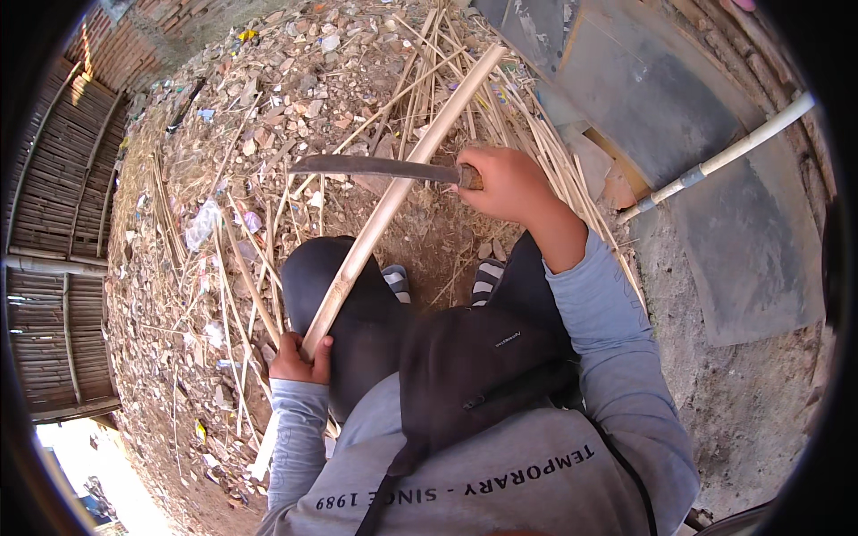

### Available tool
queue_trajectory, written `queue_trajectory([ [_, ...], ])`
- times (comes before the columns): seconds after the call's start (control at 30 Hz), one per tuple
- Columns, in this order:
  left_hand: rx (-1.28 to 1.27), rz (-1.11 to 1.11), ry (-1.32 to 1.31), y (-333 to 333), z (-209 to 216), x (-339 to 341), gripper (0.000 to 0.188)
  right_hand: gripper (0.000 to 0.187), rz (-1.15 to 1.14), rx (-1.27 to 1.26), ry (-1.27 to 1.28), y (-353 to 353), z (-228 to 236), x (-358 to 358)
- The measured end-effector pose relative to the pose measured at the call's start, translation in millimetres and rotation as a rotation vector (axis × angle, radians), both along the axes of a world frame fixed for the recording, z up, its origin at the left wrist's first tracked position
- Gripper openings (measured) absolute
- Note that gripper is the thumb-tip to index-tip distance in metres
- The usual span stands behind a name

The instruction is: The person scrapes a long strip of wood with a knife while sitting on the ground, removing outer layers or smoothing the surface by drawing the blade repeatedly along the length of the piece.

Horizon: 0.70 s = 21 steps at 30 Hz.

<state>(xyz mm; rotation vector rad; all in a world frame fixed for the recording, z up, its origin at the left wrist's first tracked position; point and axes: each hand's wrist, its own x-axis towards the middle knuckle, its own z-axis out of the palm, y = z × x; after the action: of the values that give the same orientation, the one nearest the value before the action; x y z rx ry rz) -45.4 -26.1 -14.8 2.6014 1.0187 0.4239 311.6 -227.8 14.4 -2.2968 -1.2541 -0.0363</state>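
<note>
A long split bamboo strip (375, 225) slants across my lap, its far end up and to the right, its near end passing under my left forearm. My left hand (301, 359) is closed around its lower part, beside my left thigh. In my right hand (507, 186) is the handle of a machete (380, 167) with a dark, worn blade. The blade points left and lies across the upper part of the strip. Whether its edge bites into the bamboo, I cannot tell.
Thin bamboo strips (559, 170) lie heaped ahead and to the right, with more sticks (234, 313) at left. Rubble (295, 107) and plastic scraps cover the ground. Dark flat sheets (643, 80) and a white pipe (751, 143) are at right. A woven bamboo wall (54, 179) stands left.
</note>
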Motion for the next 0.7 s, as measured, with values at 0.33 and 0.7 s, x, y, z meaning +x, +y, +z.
queue_trajectory([
  [0.33,-0.094,-0.013,-0.011,8.6,-4.2,6.0,0.049,0.024,-0.048,-0.037,0.081,-3.9,-11.4,16.2],
  [0.7,-0.062,-0.016,0.091,16.1,-5.2,5.4,0.051,0.024,0.084,-0.113,0.213,-0.2,-19.8,16.2],
])
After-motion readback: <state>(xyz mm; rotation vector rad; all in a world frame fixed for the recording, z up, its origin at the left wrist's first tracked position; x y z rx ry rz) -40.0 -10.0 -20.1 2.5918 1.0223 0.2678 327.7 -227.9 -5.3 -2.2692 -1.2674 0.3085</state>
